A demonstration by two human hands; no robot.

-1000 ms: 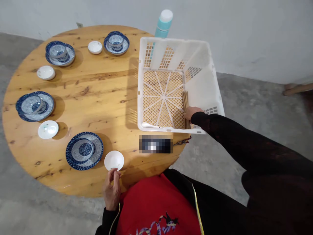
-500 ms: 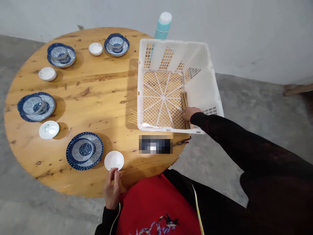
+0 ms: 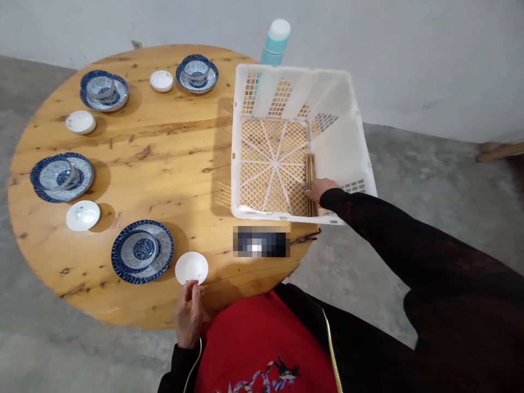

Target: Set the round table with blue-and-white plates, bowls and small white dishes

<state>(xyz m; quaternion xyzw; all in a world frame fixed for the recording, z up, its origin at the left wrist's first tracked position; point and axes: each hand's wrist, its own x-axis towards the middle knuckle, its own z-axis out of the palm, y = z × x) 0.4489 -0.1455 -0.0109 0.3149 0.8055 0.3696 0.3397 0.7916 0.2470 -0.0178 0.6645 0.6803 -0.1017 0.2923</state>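
Note:
Inside the white plastic basket [image 3: 362, 142], my right hand [image 3: 321, 191] is closed around a bundle of chopsticks [image 3: 310, 164] lying along the right side of its floor. The palm side is hidden. My left hand [image 3: 189, 314] is at the table's near edge, with bent fingers drawn together. Its fingertips overlap the near rim of a small white bowl [image 3: 191, 266]; whether they pinch anything is hidden. Left of that bowl, a blue-patterned bowl [image 3: 139, 252] sits on a blue-rimmed plate [image 3: 166, 248]. A white spoon [image 3: 248, 210] lies along the basket's near side.
Several similar place settings ring the round wooden table [image 3: 164, 164], including a plate [image 3: 84, 185] and a small white bowl [image 3: 83, 215]. A light-blue bottle [image 3: 275, 43] with a white cap stands behind the basket. A blurred dark object [image 3: 262, 243] lies before it.
The view has shifted very slightly. My right hand stays at the chopsticks, which look a little straighter and closer together. My left hand has not visibly moved.

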